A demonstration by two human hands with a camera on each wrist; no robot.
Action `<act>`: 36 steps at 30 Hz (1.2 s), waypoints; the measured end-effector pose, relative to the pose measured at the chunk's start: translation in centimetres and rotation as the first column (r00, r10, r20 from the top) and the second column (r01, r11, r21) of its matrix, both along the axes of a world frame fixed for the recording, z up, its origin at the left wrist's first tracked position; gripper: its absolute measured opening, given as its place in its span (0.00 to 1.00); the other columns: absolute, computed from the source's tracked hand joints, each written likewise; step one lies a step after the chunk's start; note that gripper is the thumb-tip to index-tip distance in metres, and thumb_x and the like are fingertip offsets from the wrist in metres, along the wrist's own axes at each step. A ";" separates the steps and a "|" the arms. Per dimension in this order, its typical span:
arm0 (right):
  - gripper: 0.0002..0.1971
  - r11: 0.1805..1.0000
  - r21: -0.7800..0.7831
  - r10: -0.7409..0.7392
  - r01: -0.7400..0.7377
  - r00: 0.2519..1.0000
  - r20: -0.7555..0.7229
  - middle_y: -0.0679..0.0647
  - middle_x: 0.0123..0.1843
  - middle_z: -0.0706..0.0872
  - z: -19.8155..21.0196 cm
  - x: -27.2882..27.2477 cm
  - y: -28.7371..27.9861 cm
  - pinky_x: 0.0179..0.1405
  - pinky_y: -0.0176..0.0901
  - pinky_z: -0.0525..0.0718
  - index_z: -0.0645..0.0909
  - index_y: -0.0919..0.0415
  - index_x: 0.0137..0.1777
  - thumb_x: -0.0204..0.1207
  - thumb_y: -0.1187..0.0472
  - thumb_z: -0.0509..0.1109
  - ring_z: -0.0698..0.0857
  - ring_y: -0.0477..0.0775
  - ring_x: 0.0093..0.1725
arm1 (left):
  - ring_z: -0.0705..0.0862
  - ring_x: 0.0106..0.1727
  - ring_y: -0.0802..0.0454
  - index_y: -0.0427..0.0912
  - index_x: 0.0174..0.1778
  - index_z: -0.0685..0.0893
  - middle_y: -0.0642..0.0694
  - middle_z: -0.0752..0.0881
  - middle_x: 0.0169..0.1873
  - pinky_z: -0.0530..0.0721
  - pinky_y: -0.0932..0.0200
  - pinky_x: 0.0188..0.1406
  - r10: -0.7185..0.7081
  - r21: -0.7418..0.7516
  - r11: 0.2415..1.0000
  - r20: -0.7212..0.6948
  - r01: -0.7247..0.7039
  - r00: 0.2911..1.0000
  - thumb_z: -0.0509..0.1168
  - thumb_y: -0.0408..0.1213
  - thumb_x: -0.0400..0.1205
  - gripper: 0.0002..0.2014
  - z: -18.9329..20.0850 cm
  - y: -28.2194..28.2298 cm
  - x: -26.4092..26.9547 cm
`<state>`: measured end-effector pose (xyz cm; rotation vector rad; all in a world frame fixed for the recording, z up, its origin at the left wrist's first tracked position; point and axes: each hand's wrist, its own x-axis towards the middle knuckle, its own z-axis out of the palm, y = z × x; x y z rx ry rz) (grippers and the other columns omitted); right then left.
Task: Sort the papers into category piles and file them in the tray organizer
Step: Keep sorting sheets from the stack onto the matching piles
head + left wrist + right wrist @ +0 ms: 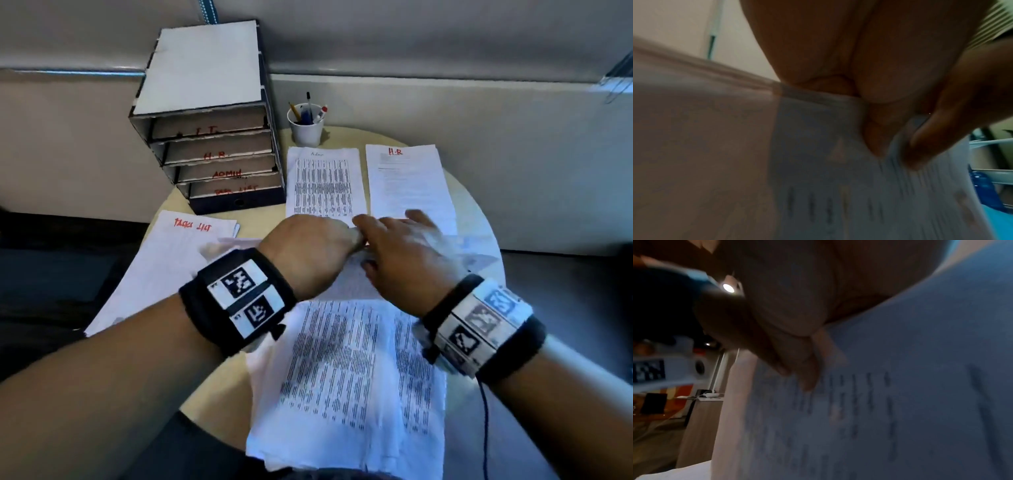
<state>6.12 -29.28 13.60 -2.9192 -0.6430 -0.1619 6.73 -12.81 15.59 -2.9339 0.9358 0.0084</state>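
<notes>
A stack of unsorted printed sheets (352, 377) lies at the near edge of the round table (479, 219). Both hands meet at its far end. My left hand (325, 243) has its fingers curled on the top sheet's upper edge (828, 162). My right hand (400, 253) holds the same sheet (920, 369), thumb against the printed face and fingers spread beyond it, blurred. Three sorted piles lie flat: "Tasks list" (164, 270) at left, "Admin" (323, 185) in the middle, "H.R" (407, 181) at right. The tray organizer (212, 161) stands at the back left, its slots labelled I.T, H.R, Admin and Task list.
A white cup of pens (306, 126) stands behind the Admin pile, right of the organizer. A low wall runs close behind the table. A dark cable (484, 428) hangs from my right wrist band past the table's near right edge.
</notes>
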 end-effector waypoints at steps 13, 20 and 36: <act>0.07 0.509 0.785 -0.071 0.353 0.926 -0.371 0.43 0.35 0.91 -0.4 3.0 -4.7 0.38 0.45 0.87 0.86 0.50 0.36 0.68 0.63 0.80 0.86 0.43 0.34 | 0.77 0.74 0.49 0.48 0.78 0.70 0.47 0.80 0.72 0.74 0.43 0.73 0.274 -0.731 -0.081 -0.670 -0.678 0.690 0.81 0.51 0.63 0.47 -5.2 9.6 1.2; 0.07 0.290 0.923 -0.163 0.252 0.964 -0.212 0.39 0.34 0.89 0.1 2.2 -1.4 0.40 0.38 0.86 0.87 0.50 0.38 0.67 0.62 0.81 0.84 0.39 0.35 | 0.88 0.58 0.49 0.43 0.57 0.87 0.47 0.91 0.55 0.84 0.51 0.62 0.129 -0.905 -0.134 -0.420 -0.404 0.898 0.72 0.28 0.77 0.14 -1.6 6.9 1.8; 0.06 0.051 0.863 -0.102 0.503 0.862 -0.496 0.47 0.37 0.93 -7.3 -3.0 1.6 0.44 0.50 0.90 0.89 0.57 0.35 0.64 0.68 0.82 0.92 0.53 0.39 | 0.84 0.64 0.49 0.49 0.67 0.78 0.46 0.86 0.61 0.85 0.46 0.63 0.287 -0.801 -0.160 -0.597 -0.577 0.749 0.60 0.34 0.76 0.22 -10.2 4.5 -4.9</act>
